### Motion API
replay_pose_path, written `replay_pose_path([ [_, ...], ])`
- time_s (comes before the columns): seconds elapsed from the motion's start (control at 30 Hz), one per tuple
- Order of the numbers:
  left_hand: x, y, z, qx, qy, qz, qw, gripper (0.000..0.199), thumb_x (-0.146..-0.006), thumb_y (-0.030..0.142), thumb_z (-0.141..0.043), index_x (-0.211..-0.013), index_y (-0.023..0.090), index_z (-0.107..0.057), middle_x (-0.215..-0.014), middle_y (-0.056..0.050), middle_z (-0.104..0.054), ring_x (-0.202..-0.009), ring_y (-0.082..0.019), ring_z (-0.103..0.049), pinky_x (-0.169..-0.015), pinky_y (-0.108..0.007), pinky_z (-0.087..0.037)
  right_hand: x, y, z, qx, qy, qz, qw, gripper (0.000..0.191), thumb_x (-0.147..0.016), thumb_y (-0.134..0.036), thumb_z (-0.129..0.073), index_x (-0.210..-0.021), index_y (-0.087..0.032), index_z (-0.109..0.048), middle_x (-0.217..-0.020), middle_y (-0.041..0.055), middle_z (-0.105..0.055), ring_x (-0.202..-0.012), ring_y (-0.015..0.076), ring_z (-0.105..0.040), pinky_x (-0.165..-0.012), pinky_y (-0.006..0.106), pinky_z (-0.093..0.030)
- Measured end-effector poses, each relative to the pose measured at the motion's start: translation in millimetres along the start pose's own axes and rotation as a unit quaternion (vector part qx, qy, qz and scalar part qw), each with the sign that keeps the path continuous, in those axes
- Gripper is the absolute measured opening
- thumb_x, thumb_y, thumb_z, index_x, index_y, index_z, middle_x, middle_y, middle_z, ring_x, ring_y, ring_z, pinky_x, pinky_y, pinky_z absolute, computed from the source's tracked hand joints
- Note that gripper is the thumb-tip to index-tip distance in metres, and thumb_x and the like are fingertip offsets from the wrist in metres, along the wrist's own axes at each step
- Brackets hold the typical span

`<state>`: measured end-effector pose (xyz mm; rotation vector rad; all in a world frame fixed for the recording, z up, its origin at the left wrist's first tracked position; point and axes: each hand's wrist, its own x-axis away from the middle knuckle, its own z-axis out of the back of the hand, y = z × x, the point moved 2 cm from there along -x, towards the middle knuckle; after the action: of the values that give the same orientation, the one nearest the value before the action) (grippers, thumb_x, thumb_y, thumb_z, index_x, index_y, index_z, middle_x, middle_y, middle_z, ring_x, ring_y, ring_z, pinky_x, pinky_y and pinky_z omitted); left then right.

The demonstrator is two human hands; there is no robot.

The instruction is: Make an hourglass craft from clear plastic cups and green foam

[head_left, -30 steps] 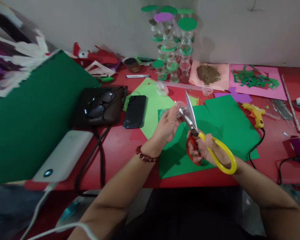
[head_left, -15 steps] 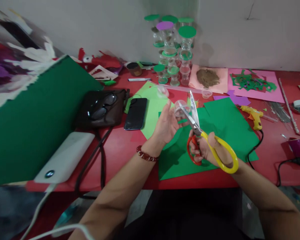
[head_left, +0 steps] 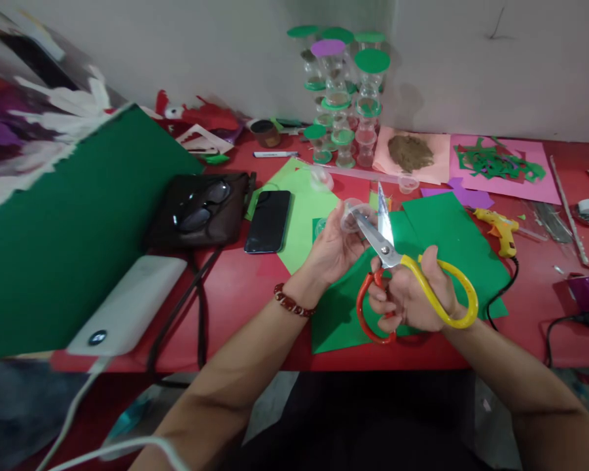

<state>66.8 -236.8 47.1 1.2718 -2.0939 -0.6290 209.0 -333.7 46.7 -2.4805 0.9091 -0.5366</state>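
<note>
My left hand (head_left: 334, 247) holds a small clear plastic cup (head_left: 352, 212) between its fingers and thumb. Scissors (head_left: 385, 248) with one yellow and one red handle are gripped in my right hand (head_left: 410, 294), thumb through the yellow loop and fingers in the red one. Their blades are spread, with one at the cup and overlapping its rim; whether its tip is inside cannot be made out. Beneath both hands lies a green sheet (head_left: 343, 327), with a clear round piece (head_left: 320, 226) at its left corner.
Stacked clear cups with green and purple discs (head_left: 372, 62) stand by the wall. Brown powder (head_left: 410, 153) and green paper scraps (head_left: 498, 160) lie on pink sheets. A yellow glue gun (head_left: 498, 229) is at right; a phone (head_left: 268, 221), brown bag (head_left: 157, 226) and power bank (head_left: 127, 307) at left.
The scissors' handles have spread wider apart, and the red loop has swung left and down. My left hand has closed more around the cup, uncovering the clear round piece behind it.
</note>
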Motion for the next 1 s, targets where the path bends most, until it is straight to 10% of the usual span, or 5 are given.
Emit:
replay_pose_path([
  [0.47, -2.3, 3.0, 12.5, -0.081, 0.025, -0.006, 0.996, 0.031, -0.091, 0.05, -0.077, -0.09, 0.019, -0.074, -0.091, -0.006, -0.078, -0.083, -0.017, -0.072, -0.075, -0.028, -0.06, -1.8, 3.3, 3.6, 0.094, 0.093, 0.037, 0.991, 0.078, -0.071, -0.088, -0.076, -0.112, -0.025, -0.053, -0.082, -0.003, -0.053, -0.067, 0.0118, -0.041, -0.057, 0.023, -0.033],
  [0.77, -6.4, 4.6, 14.9, -0.016, 0.026, 0.025, 0.999, 0.04, -0.094, 0.057, -0.073, -0.08, 0.02, -0.071, -0.078, -0.002, -0.071, -0.073, -0.014, -0.068, -0.077, -0.029, -0.061, 4.1, -7.7, 4.1, -0.001, -0.004, -0.01, 1.0, 0.079, -0.077, -0.096, -0.059, -0.116, -0.028, -0.052, -0.085, -0.0003, -0.055, -0.067, 0.0138, -0.041, -0.058, 0.026, -0.032],
  [1.0, -21.9, 22.3, 37.5, 0.044, 0.083, -0.07, 0.993, 0.04, -0.097, 0.059, -0.067, -0.092, 0.019, -0.073, -0.089, -0.006, -0.076, -0.085, -0.015, -0.072, -0.08, -0.026, -0.063, 5.4, -5.7, 2.5, 0.043, 0.002, -0.014, 0.999, 0.079, -0.076, -0.091, -0.067, -0.118, -0.026, -0.051, -0.086, -0.0001, -0.056, -0.067, 0.014, -0.043, -0.059, 0.027, -0.033],
])
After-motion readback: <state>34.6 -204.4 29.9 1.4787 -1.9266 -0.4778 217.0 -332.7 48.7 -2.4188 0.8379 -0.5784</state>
